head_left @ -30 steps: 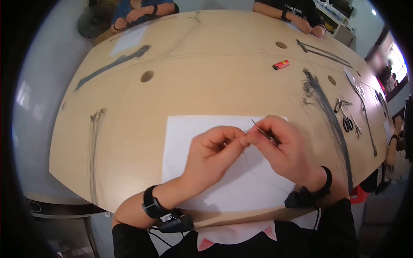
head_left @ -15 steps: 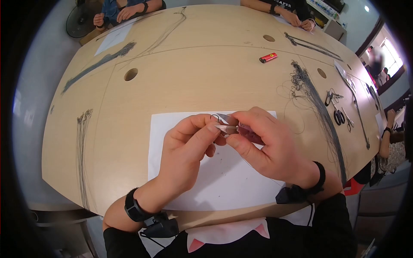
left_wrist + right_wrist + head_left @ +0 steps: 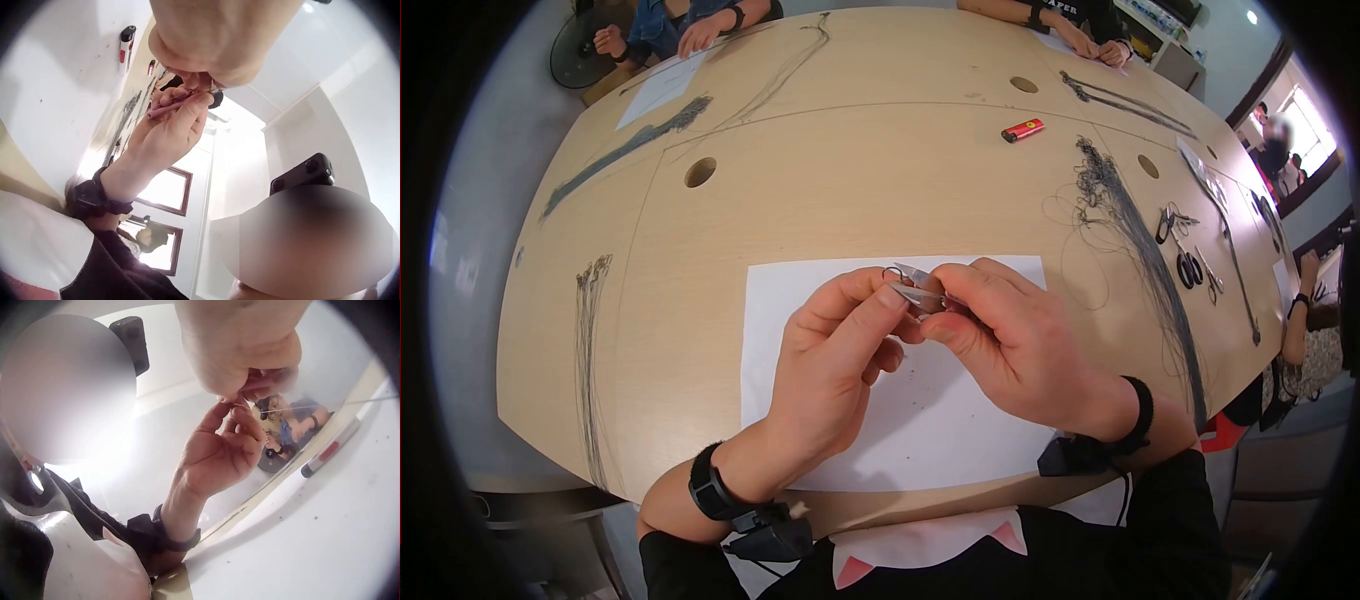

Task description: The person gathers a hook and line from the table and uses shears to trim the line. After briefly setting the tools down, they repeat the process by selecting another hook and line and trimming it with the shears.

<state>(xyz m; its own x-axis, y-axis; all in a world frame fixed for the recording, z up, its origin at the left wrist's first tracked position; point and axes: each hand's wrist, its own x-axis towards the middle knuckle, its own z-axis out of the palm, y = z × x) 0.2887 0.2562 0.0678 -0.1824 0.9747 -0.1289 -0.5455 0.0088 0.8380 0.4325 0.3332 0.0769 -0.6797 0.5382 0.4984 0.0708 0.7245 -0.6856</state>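
Note:
My right hand [image 3: 1025,350] grips small thread snips [image 3: 918,298] with two pointed metal blades. The blades stand apart and point left, right at the left fingertips. A purplish handle [image 3: 164,110] shows within the right fingers in the left wrist view. With thumb and forefinger, my left hand [image 3: 825,350] pinches a small dark curved piece [image 3: 889,271], close to the upper blade; its far end is hidden by the fingers. From the hands a thin line [image 3: 312,409] runs off in the right wrist view. Both hands are over a white sheet of paper [image 3: 940,430].
A marker [image 3: 331,449] lies on the paper, hidden in the head view. Dark line bundles lie left [image 3: 590,360] and right [image 3: 1145,260]. A red lighter [image 3: 1023,130] sits farther back; scissors [image 3: 1190,268] are at the right. Two other people's hands [image 3: 700,35] show across the table.
The snips have turned in my right hand, from blades pointing up and back to blades pointing left at the left fingertips. Over the last half second the hands have barely moved.

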